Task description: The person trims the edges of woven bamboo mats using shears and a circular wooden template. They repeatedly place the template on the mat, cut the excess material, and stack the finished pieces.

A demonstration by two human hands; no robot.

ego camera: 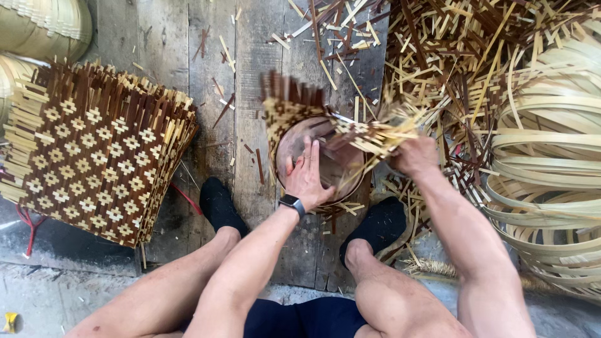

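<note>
- Left hand (307, 172): fingers released, spread flat, palm pressed on the round brown mould (322, 159) that sits on the weathered wooden plank floor (169, 56) between the person's feet.
- Right hand (413, 156): fingers clenched around the loose pale strip ends of the half-woven brown-and-cream bamboo basket (294, 106), which wraps the mould.
- Basket weave stands up behind the mould & fans out to the right toward that hand.
- Black smartwatch (292, 203) on left wrist.
- Black shoes (219, 203) either side of the mould, touching the planks.
- Finished woven panels w/ diamond pattern, stacked (94, 150), well apart at left.
- Heap of cut bamboo scraps (438, 56) upper right; coils of pale flat bamboo strips (551, 163) far right.
</note>
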